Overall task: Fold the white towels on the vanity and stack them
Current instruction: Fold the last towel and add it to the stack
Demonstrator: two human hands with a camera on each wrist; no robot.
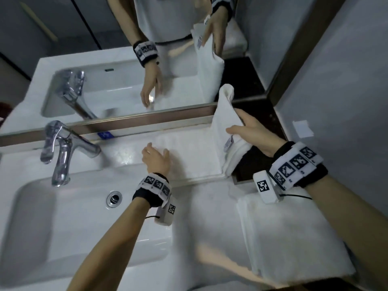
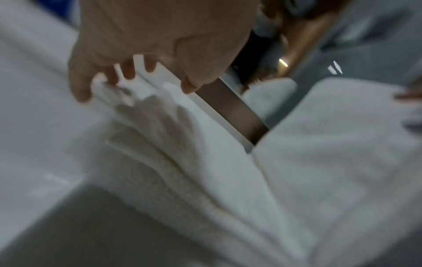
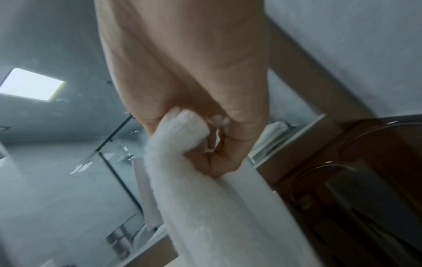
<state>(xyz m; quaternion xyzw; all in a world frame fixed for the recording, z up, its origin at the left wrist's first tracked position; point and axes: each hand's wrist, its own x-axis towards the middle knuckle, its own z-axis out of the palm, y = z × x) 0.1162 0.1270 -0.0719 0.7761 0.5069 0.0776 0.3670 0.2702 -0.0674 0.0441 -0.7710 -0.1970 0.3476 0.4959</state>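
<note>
A white towel [image 1: 189,156] lies along the back of the vanity, just under the mirror. My right hand [image 1: 252,131] pinches its right end and holds that end up, so the cloth hangs down from my fingers. The right wrist view shows fingers and thumb of that right hand [image 3: 205,140] curled round the towel [image 3: 217,207]. My left hand [image 1: 155,158] sits at the towel's left end. In the left wrist view its fingers [image 2: 128,72] are spread and touch the edge of the towel [image 2: 228,171]. A folded white towel [image 1: 294,234] lies at the near right of the vanity.
A chrome faucet [image 1: 63,150] stands at the back left over the white sink basin [image 1: 52,217] with its drain [image 1: 114,198]. The mirror [image 1: 126,59] runs along the back. A dark surface [image 1: 262,97] and a grey wall [image 1: 336,80] close off the right side.
</note>
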